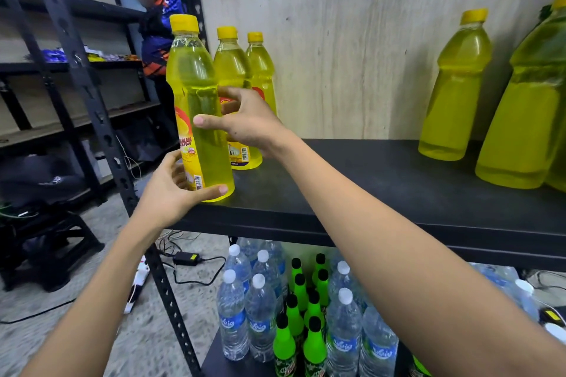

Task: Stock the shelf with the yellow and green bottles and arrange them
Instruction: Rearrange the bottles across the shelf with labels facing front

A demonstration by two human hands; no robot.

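A tall yellow bottle (196, 107) with a yellow cap stands at the front left corner of the black shelf (382, 187). My left hand (171, 190) grips its base, thumb across the front. My right hand (242, 122) holds its middle, thumb in front and fingers curled behind. Two more yellow bottles (232, 70) stand in a row right behind it. Larger yellow bottles (453, 92) stand at the shelf's far right. Several green bottles (309, 309) with black caps stand on the lower shelf.
Clear water bottles (242, 303) flank the green ones below. A black upright post (101, 119) borders the shelf on the left. Another person (153, 24) stands by a rack behind it. A power strip and cables (144, 272) lie on the floor.
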